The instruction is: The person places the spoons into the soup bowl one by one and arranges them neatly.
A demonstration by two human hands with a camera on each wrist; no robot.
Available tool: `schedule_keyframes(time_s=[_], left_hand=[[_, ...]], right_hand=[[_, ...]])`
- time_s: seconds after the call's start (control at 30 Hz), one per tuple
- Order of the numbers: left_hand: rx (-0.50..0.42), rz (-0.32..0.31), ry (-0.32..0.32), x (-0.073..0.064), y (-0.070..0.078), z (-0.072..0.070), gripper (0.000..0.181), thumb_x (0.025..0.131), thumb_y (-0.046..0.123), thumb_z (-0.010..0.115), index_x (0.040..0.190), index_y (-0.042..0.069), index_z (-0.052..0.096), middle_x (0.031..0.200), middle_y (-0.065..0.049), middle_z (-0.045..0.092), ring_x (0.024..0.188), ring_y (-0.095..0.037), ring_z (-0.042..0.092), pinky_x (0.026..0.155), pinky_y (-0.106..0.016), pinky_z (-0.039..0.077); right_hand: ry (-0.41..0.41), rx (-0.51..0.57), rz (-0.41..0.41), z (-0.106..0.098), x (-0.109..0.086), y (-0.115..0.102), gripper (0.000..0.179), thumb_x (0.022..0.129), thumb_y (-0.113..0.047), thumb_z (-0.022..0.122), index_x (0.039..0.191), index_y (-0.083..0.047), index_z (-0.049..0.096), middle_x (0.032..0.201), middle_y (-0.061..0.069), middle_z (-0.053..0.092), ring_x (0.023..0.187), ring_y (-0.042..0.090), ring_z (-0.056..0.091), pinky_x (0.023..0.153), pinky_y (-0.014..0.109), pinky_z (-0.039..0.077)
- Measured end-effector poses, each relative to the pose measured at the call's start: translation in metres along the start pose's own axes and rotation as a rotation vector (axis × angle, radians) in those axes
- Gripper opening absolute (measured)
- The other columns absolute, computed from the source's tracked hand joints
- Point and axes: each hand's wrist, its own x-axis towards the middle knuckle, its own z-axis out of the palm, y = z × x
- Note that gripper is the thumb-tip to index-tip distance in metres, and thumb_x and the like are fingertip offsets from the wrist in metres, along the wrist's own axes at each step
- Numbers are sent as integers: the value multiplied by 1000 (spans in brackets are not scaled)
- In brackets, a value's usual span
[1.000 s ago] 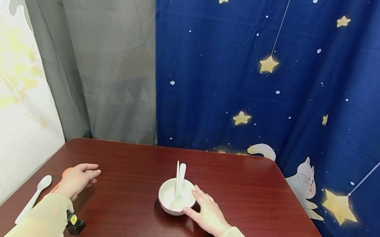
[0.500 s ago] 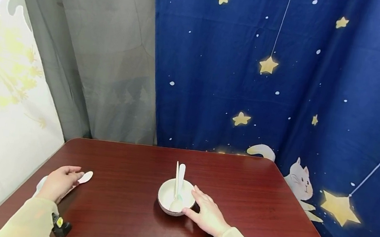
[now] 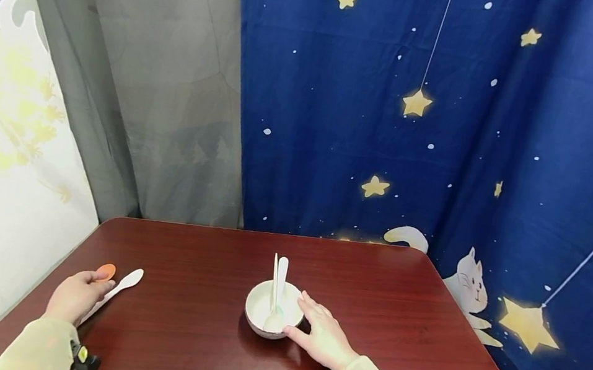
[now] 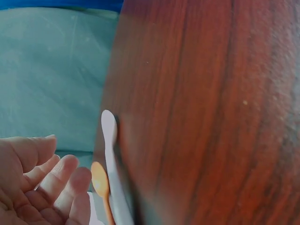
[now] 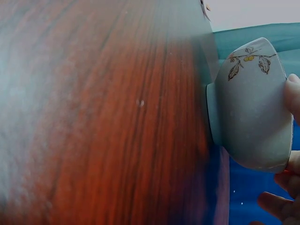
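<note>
My left hand (image 3: 72, 296) hovers over spoons at the table's left side, thumb and fingers loosely bent with nothing between them. An orange spoon (image 3: 106, 272) shows its head just past the fingertips. To the right of the hand lies a white spoon (image 3: 116, 288); both spoons also appear beside the fingers in the left wrist view. With thumb and fingers spread, my right hand (image 3: 322, 338) touches the rim of a white bowl (image 3: 257, 312). Two pale spoons (image 3: 282, 271) stand leaning in that bowl. Brown leaves decorate its outside (image 5: 253, 108) in the right wrist view.
The dark red wooden table (image 3: 196, 259) reaches back to a grey curtain (image 3: 184, 101) and a blue starry curtain (image 3: 331, 89). White fabric (image 3: 6, 172) hangs along the left edge.
My left hand has moved left and toward me, uncovering the white spoon and the orange spoon's head. Another white spoon on the left is now hidden. The right hand and bowl stay put.
</note>
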Motion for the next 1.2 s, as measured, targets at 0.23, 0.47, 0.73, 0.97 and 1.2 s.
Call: schedule_keyframes(time_s=[0.23, 0.47, 0.73, 0.97, 1.2], left_hand=[[12, -2, 59, 1, -17, 5, 50, 95, 30, 57, 123, -12, 55, 111, -29, 58, 106, -46, 52, 88, -57, 38], [88, 19, 63, 1, -30, 5, 48, 94, 30, 57, 121, -10, 56, 121, -33, 53, 111, -53, 47, 88, -60, 38], [136, 54, 46, 2, -40, 10, 44, 92, 30, 60, 116, -8, 60, 123, -35, 52, 111, -56, 47, 86, -60, 40], [168, 30, -8, -3, -40, 11, 44, 89, 32, 63, 110, -6, 63, 117, -35, 56, 104, -56, 51, 80, -60, 42], [193, 11, -15, -6, -40, 12, 48, 86, 37, 66, 111, -4, 63, 116, -36, 56, 103, -59, 49, 80, -61, 40]], right_hand=[[-2, 1, -4, 0, 0, -1, 76, 89, -57, 57, 142, -4, 46, 152, 12, 35, 136, 37, 35, 106, 55, 33], [3, -3, -12, 0, 0, -1, 75, 89, -57, 58, 141, -3, 47, 152, 12, 36, 135, 38, 36, 105, 55, 33], [7, -11, -7, 0, 0, 1, 75, 89, -57, 57, 141, -4, 47, 152, 11, 36, 135, 37, 36, 106, 54, 33], [3, -13, -4, 1, 0, 1, 75, 89, -57, 57, 141, -4, 47, 152, 12, 36, 135, 36, 36, 106, 54, 34], [14, -24, -22, 1, 0, 0, 75, 89, -57, 57, 140, -2, 48, 150, 13, 38, 134, 37, 38, 105, 54, 34]])
